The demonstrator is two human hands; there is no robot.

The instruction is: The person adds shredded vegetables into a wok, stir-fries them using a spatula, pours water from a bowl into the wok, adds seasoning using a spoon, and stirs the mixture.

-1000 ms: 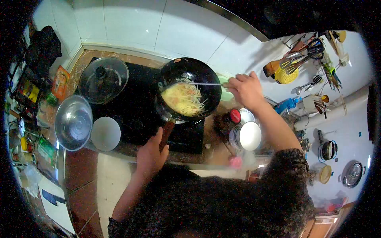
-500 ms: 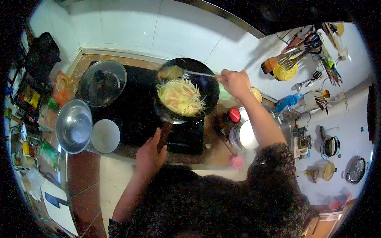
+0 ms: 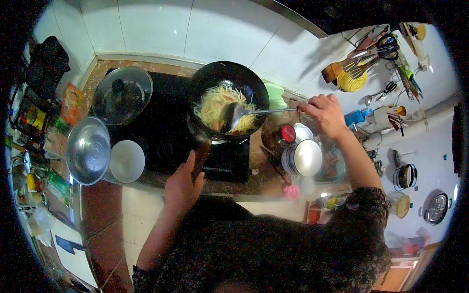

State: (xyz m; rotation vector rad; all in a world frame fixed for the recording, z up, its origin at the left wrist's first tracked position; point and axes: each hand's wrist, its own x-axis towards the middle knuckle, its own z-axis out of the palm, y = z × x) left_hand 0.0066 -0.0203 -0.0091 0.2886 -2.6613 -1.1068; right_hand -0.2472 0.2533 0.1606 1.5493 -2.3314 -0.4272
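Note:
A black wok (image 3: 254,83) rests on the dark cooktop (image 3: 171,112), with pale yellow shredded vegetables (image 3: 215,103) and some orange-brown bits in it. My left hand (image 3: 181,184) is closed around the wok's brown handle (image 3: 202,156), on the side nearest me. In my right hand (image 3: 325,113) is the thin metal handle of a spatula (image 3: 273,111), gripped at its far end. The spatula's broad head dips into the right part of the shreds, partly covering them.
Left of the wok lie a glass lid (image 3: 122,97), a metal basin (image 3: 88,151) and a white round dish (image 3: 127,161). To the right stand a red-lidded jar (image 3: 287,133) and a white bowl (image 3: 308,157). Utensils (image 3: 356,66) hang on the right wall.
My right hand has moved right and slightly down, drawing the spatula from the wok's upper left to its right side. The shreds have shifted. My left hand keeps its hold on the handle.

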